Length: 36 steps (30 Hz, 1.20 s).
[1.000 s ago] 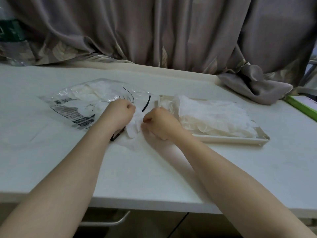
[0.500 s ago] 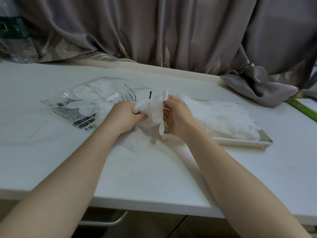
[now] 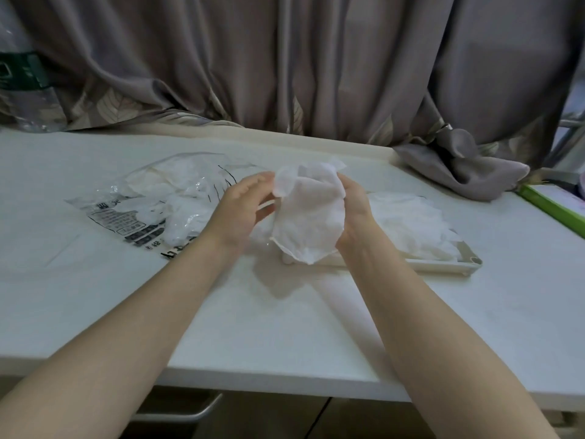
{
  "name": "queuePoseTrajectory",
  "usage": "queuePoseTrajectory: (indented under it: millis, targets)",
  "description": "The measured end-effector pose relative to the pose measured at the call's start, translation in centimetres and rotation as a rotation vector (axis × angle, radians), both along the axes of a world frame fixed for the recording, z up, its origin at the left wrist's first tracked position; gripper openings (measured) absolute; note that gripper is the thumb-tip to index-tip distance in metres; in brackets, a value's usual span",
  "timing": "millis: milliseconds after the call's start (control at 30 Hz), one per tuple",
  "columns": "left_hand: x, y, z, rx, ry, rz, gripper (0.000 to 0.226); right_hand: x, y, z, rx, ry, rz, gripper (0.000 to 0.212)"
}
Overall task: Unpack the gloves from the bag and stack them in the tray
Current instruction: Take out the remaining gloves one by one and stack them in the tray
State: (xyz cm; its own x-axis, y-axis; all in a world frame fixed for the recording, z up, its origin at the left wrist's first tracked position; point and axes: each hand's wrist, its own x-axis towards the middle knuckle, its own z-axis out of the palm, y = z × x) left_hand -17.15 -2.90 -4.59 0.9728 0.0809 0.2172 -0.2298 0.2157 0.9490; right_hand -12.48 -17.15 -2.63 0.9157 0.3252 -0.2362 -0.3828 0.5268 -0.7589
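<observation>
You hold a crumpled white glove [image 3: 308, 217] above the table between both hands: your right hand [image 3: 354, 207] grips its right edge, your left hand [image 3: 243, 207] pinches its top corner. The tray [image 3: 468, 259] with its pile of gloves [image 3: 411, 226] lies at three o'clock, nearer your right hand; the bag [image 3: 152, 198] sits at nine.

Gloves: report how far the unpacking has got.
Done: a pile of gloves already lies in the tray. In hand: the left hand and right hand hold one glove up between bag and tray. Left: the bag still shows white gloves inside; how many cannot be told.
</observation>
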Motion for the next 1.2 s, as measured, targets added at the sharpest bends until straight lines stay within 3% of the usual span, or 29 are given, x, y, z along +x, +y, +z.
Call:
queuePoseTrajectory:
  millis: [33,133,167,233,267,400,467,733,833,933,1000,1067,1167,1200]
  targets:
    - [0.0,-0.3,0.2,-0.063,0.057,-0.003,0.017,0.0,-0.4,0.1,0.008,-0.015,0.008,0.027]
    - [-0.4,-1.0,0.5,-0.079,0.189,-0.195,0.082,-0.1,-1.6,-0.1,0.023,-0.069,0.012,0.010]
    - [-0.6,-1.3,0.7,-0.051,0.209,-0.297,0.082,-0.3,-2.0,-0.1,0.004,-0.077,-0.017,0.014]
    - [-1.2,-2.2,1.2,0.032,0.231,-0.408,0.047,-0.4,-2.9,0.0,-0.008,-0.093,-0.069,0.009]
    - [-1.6,-2.7,1.7,0.065,0.247,-0.443,0.033,-0.6,-3.6,0.3,-0.008,-0.108,-0.062,0.017]
    - [-1.6,-3.9,2.2,0.122,0.222,-0.478,0.028,-1.7,-6.6,2.6,0.106,-0.178,-0.011,0.049]
    - [-1.6,-4.3,2.7,0.147,0.176,-0.456,0.017,-1.6,-7.8,3.2,0.097,-0.159,-0.012,0.044]
    - [-0.8,-5.1,3.4,0.137,0.161,-0.344,0.023,-1.5,-12.7,2.5,-0.472,-0.118,-0.213,0.023]
    - [-0.4,-4.9,4.2,0.311,0.101,-0.327,0.023,-2.0,-12.6,3.2,-0.713,-0.337,-0.249,0.009]
    - [-0.3,-5.3,5.8,0.477,0.061,-0.394,0.022,-2.8,-12.0,4.8,-0.829,-0.707,0.042,0.035]
    - [-0.3,-5.8,7.2,0.529,0.077,-0.463,0.023,-3.0,-11.3,5.5,-0.795,-0.775,0.316,0.045]
    - [-0.2,-6.1,8.3,0.577,0.097,-0.521,0.026,-3.0,-10.7,5.8,-0.781,-0.760,0.426,0.039]
    - [0.5,-6.2,9.2,0.668,0.128,-0.573,0.031,-2.6,-11.1,6.0,-0.836,-0.750,0.444,0.006]
    - [0.6,-6.1,9.3,0.692,0.137,-0.577,0.035,-2.4,-11.7,6.0,-0.862,-0.740,0.448,0.006]
